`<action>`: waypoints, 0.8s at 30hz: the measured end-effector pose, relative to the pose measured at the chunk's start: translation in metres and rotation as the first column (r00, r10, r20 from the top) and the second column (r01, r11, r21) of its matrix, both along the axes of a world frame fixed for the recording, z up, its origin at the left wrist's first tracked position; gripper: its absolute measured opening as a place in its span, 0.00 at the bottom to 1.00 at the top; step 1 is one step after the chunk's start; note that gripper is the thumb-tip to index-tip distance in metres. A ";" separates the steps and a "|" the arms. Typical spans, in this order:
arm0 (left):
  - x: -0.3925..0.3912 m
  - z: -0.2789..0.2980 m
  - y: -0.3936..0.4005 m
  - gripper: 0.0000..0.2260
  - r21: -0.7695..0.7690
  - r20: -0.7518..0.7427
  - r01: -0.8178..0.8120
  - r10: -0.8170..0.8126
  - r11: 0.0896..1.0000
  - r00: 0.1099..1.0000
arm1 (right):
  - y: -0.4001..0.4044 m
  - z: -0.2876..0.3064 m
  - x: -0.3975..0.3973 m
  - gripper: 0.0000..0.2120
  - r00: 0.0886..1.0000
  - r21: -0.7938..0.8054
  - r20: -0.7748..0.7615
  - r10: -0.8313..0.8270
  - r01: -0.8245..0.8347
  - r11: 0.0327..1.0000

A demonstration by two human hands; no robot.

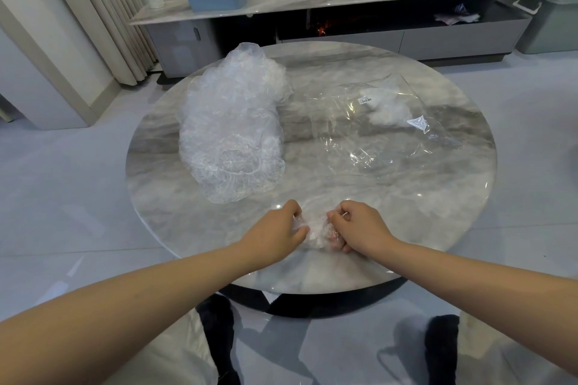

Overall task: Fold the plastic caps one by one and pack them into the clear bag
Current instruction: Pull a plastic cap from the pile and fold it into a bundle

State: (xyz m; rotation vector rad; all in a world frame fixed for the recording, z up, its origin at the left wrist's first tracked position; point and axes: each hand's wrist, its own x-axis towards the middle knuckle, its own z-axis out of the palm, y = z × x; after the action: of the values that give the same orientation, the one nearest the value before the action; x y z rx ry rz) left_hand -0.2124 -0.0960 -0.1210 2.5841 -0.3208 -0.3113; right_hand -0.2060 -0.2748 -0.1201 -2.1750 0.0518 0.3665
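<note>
Now, beyond the left hand and a little to its left, a heap of crumpled plastic caps sits on the round marble surface. The left hand's fingers curl round one edge of a single cap, which lies bunched on the surface between the two hands, near the person's edge. The right hand pinches the cap's other edge with curled fingers and thumb, so both hands grip it at once, close together. Beyond the right hand and off to its right, the clear bag lies flat on the surface, well apart from the hands, with a small white wad showing through it near its far end. Whether that wad is folded caps I cannot tell.
</note>
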 end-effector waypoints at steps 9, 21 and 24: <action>0.007 0.000 -0.002 0.10 0.172 0.431 0.021 -0.094 0.985 0.898 | 0.002 -0.006 0.017 0.14 0.996 -0.015 -0.079 -0.044 0.043 0.999; 0.012 -0.022 0.014 0.35 0.480 0.014 0.415 -0.480 0.773 0.877 | -0.005 -0.006 0.013 0.09 0.763 -0.549 0.472 0.442 -0.138 0.824; 0.010 -0.024 0.013 0.35 0.463 -0.024 0.436 -0.480 0.772 0.877 | -0.007 -0.022 0.004 0.16 0.536 -0.597 0.594 0.600 -0.207 0.775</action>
State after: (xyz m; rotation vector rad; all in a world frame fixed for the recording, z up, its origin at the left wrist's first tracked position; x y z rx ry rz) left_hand -0.2026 -0.0831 -0.1452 2.9563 -1.0418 -0.4843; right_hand -0.2022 -0.2816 -0.1417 -2.6354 -0.9971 -0.4029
